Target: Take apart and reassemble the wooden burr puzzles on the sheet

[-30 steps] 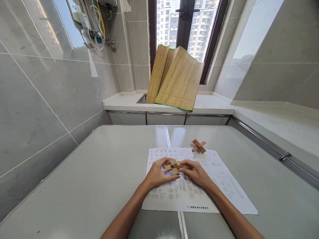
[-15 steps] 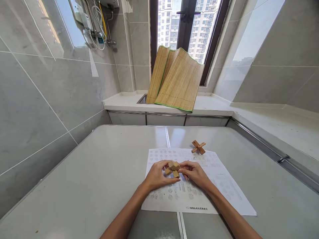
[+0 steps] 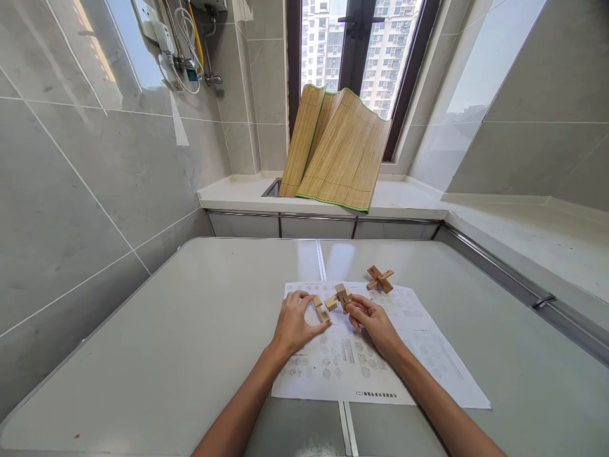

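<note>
The left hand (image 3: 291, 322) holds a notched wooden piece (image 3: 325, 315) between its thumb and fingers, which curve around it from the near and far ends. The piece is pale and lies at a slant, its cut-out showing. Just to its right, the fingers of the right hand (image 3: 373, 320) pinch a small cluster of joined wooden pieces (image 3: 342, 296), whose left block juts toward the notched piece. The two parts look separate, with a narrow gap between them, though whether they touch anywhere at the back cannot be told.

Both hands are over the far half of a printed sheet (image 3: 328, 388), which carries rows of small diagrams and a line of dark characters along its near edge; the print is too small to read. The sheet lies flat on a pale grey surface (image 3: 143, 349), across a light seam (image 3: 320, 260) that runs from near to far. At the sheet's far edge, beyond the right hand and a little to its right, rests a darker wooden cross (image 3: 380, 279) of crossed sticks, well apart from the fingers.

Past the far end of the surface, a folded straw-coloured mat (image 3: 345, 152) with green edging stands on a white ledge (image 3: 238, 193), leaning before a dark-framed window (image 3: 352, 44). Tall buildings (image 3: 392, 51) show through the glass. On the far left, a yellow hose (image 3: 195, 38) and white cables (image 3: 183, 25) hang against the tiled wall (image 3: 95, 165).
</note>
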`<state>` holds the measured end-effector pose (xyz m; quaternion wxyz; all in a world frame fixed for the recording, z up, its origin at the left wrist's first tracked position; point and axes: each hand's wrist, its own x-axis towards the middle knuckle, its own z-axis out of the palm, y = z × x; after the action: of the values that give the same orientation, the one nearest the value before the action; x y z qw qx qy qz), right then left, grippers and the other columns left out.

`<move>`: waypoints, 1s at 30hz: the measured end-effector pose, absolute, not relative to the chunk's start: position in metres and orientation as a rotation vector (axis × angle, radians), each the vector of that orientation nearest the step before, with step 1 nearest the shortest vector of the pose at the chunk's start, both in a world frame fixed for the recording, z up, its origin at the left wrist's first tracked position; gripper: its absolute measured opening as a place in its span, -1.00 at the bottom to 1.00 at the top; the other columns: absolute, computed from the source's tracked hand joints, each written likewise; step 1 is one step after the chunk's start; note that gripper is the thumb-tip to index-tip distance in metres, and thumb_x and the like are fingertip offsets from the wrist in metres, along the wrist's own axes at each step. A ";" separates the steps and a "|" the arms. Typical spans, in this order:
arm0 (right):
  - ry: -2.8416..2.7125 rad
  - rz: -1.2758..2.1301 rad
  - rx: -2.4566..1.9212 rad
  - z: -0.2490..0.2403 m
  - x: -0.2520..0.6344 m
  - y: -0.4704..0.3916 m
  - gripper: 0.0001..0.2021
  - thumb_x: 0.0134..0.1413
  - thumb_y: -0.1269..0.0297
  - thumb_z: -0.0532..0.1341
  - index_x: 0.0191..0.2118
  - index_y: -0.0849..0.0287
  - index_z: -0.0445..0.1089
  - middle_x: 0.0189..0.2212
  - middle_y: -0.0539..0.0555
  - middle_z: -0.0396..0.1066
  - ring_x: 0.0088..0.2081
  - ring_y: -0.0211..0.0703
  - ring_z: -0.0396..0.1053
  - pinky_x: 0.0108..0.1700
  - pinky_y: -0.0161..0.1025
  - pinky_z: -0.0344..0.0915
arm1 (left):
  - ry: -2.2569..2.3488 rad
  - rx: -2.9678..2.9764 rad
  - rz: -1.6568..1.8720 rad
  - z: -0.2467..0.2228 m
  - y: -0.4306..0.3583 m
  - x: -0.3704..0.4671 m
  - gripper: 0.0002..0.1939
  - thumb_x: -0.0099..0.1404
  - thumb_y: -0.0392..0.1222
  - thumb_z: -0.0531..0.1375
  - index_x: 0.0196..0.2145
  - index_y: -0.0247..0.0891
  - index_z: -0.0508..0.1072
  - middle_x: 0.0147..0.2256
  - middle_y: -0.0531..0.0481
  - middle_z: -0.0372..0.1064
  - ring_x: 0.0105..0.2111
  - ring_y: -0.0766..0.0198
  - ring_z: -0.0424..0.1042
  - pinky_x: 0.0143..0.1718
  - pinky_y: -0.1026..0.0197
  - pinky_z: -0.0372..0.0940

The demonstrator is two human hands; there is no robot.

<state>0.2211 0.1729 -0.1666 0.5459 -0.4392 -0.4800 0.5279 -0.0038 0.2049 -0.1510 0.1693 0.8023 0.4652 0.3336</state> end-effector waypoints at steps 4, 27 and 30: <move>-1.123 1.242 -1.066 -0.164 0.220 0.172 -0.47 0.03 -0.09 0.42 -0.01 0.21 0.49 -0.34 0.05 0.45 -0.54 -0.35 0.15 -0.49 -0.30 0.12 | 1.601 2.264 1.037 -0.155 0.216 -0.014 -0.50 0.11 0.08 0.41 -0.03 -0.14 0.52 0.02 -0.15 0.33 0.09 -0.11 0.26 0.11 -0.11 0.25; -1.189 1.194 -1.134 -0.165 0.214 0.172 -0.44 0.01 -0.16 0.39 0.01 0.16 0.51 -0.37 0.05 0.48 -0.55 -0.29 0.21 -0.52 -0.29 0.18 | 1.080 2.500 1.151 -0.136 0.199 -0.004 -0.86 0.44 -0.06 0.19 -0.15 -0.14 0.48 -0.09 -0.08 0.43 -0.01 0.04 0.38 0.03 -0.06 0.33; -1.205 1.213 -1.131 -0.168 0.214 0.172 -0.44 0.00 -0.17 0.39 0.00 0.15 0.51 -0.35 0.05 0.48 -0.55 -0.28 0.22 -0.51 -0.29 0.19 | 1.065 2.508 1.153 -0.138 0.198 -0.001 -0.90 0.44 -0.12 0.19 -0.20 -0.15 0.47 -0.12 -0.08 0.45 -0.05 0.07 0.40 -0.01 -0.03 0.34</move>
<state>0.2144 0.1720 -0.1685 0.5189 -0.4716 -0.5025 0.5058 -0.0009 0.1984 -0.1384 0.0914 0.8441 0.3585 0.3881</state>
